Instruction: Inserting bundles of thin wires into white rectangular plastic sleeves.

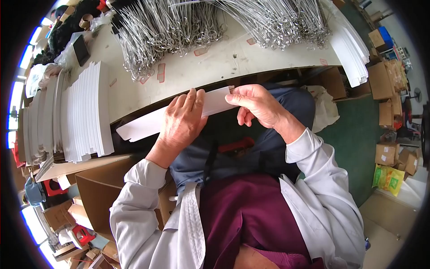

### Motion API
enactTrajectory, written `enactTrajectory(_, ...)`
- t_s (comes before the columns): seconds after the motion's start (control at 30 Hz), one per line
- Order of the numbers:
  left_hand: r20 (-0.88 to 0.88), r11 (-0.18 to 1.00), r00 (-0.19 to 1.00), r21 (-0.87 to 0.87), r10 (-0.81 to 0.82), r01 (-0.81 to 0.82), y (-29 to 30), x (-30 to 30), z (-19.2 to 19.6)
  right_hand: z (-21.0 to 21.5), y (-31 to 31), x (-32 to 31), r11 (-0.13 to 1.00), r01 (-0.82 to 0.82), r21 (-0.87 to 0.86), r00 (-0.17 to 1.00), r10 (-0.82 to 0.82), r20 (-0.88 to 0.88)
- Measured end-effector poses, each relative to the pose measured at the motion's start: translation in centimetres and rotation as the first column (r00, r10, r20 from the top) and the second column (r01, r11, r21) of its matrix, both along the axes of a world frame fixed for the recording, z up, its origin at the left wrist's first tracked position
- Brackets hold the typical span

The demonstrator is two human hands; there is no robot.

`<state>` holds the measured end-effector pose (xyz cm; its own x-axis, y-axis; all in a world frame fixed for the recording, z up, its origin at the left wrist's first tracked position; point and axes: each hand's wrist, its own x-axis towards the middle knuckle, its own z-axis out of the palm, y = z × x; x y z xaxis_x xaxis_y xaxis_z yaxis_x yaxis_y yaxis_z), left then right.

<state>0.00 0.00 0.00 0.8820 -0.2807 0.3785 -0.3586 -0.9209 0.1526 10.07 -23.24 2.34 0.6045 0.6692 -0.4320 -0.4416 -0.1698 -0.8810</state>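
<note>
Held at the table's front edge, over my lap, is a long narrow white cardboard box [142, 124], slightly tilted with its right end higher. Across its middle lies my left hand [182, 117], fingers together over the far edge, gripping it. My right hand [256, 105] pinches the right end of the box between thumb and index finger, the other fingers curled below. What is inside the box, if anything, does not show. Beyond my hands, bundles of thin metal skewers with ring ends [174, 33] lie on the white table [188, 71].
A stack of similar white boxes [87, 114] stands at the table's left, and more white boxes [351, 54] lie at the right corner. An open brown carton [101, 188] is beside me at lower left. A white plastic bag [323, 107] hangs under the table at right.
</note>
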Motion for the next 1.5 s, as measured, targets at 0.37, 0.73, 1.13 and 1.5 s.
enactTrajectory(0.37, -0.100, 0.999, 0.995, -0.045, -0.019, 0.015, -0.1, 0.3, 0.5, 0.1, -0.4, -1.0, 0.998, 0.061, 0.014, 0.982, -0.062, 0.178)
enactTrajectory(0.73, -0.075, 0.990, 0.995, -0.131, -0.064, 0.054, -1.1, 1.6, 1.8, -0.8, 1.9, -0.4, 0.906, 0.064, -0.418, -0.124, 0.423, 0.897)
enactTrajectory(1.13, -0.201, 0.989, 0.980, -0.149, -0.008, -0.023, 0.8, -0.1, 1.9, -0.8, 2.7, -0.9, 0.887, 0.050, -0.460, -0.150, 0.462, 0.874)
enactTrajectory(1.5, -0.194, 0.992, 0.978, -0.077, 0.080, -0.097, 4.4, -0.6, 3.2, 0.3, 2.2, 1.7, 0.892, 0.078, -0.445, -0.221, 0.451, 0.865)
